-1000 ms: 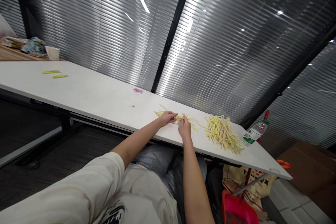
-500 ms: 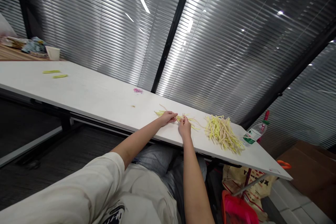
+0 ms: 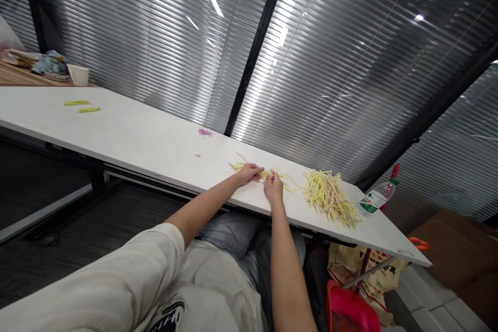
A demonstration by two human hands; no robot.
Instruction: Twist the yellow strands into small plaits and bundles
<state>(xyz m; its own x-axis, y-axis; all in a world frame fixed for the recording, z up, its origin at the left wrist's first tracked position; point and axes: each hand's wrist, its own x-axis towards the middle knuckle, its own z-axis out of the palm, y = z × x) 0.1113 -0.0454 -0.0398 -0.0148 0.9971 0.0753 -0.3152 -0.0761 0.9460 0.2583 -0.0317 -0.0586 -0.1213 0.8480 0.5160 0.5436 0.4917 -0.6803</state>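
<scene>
My left hand (image 3: pixel 251 173) and my right hand (image 3: pixel 274 185) are close together over the white table (image 3: pixel 151 140), fingers closed in a pinch. Between them runs a thin yellow strip (image 3: pixel 265 174), one end at each hand's fingertips; its exact kind is too small to make out. Several loose yellow and beige strips (image 3: pixel 236 166) lie under and around both hands. To the right of my right hand is a tangled heap of yellow and beige strips (image 3: pixel 329 197).
A clear plastic bottle (image 3: pixel 375 201) lies tilted past the heap. Pink bits (image 3: pixel 204 132) sit near the back edge. Two yellow-green pieces (image 3: pixel 89 109) lie at the far left, before a white cup (image 3: pixel 79 75). Below on the right are a pink dustpan (image 3: pixel 352 311) and a printed bag (image 3: pixel 383 270).
Both hands keep almost the same place and pinch. The camera view has shifted slightly; nothing on the table has visibly moved.
</scene>
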